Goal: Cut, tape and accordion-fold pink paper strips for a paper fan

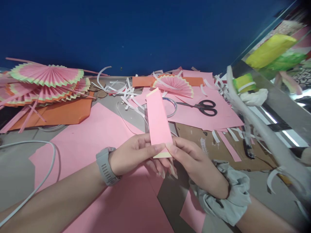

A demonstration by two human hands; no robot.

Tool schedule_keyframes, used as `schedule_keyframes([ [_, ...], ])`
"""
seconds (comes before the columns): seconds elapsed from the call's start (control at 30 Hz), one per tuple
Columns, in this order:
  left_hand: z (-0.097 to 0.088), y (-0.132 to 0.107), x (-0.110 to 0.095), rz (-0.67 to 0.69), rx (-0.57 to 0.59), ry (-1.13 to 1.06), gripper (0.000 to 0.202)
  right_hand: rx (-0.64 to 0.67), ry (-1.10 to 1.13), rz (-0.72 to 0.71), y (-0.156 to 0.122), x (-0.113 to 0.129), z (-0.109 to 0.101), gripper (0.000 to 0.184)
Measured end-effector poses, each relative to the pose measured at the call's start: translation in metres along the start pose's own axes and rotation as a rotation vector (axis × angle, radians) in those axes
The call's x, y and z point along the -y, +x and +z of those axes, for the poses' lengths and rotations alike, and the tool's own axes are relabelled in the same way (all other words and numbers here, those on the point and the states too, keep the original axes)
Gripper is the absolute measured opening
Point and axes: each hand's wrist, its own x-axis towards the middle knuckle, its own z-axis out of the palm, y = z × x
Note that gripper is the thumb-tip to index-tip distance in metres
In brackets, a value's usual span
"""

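Note:
Between my two hands is a narrow folded strip of pink paper [159, 121] with pale yellow ends, tilted away from me. My left hand [138, 153] grips its near left edge, the thumb lying on top. The near right corner is pinched by my right hand [188, 157], its thumb almost meeting the left one. Fingers of both hands curl beneath the strip and are partly hidden. Below lies a large sheet of pink paper [92, 142]. Just behind the strip, partly covered by it, is a roll of tape [173, 106], with black-handled scissors [206, 107] to its right.
Pleated paper fans [48, 76] are stacked at the left on orange paper [65, 113]. Another fan [172, 84] lies at the back among white paper scraps [128, 94]. A cardboard piece [194, 139] and a cutter knife [248, 147] are at right. A white cable [52, 165] crosses the left.

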Motion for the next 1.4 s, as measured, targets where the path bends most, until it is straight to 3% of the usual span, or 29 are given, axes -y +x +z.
schedule_keyframes([
  [0.27,-0.002,0.000,0.000,-0.023,-0.011,-0.017,0.023,0.016,0.106,0.002,0.002,-0.003,0.000,0.024],
  [0.7,-0.001,0.002,0.001,0.017,-0.060,-0.051,0.022,-0.016,0.295,0.133,0.004,-0.015,-0.001,0.020],
  [1.17,0.000,0.003,0.003,-0.021,-0.082,-0.175,0.024,-0.028,0.328,0.135,0.005,-0.013,0.003,0.022],
  [1.4,0.000,0.002,0.002,-0.011,-0.077,-0.123,0.022,-0.014,0.260,0.099,0.005,-0.010,0.000,0.024],
])
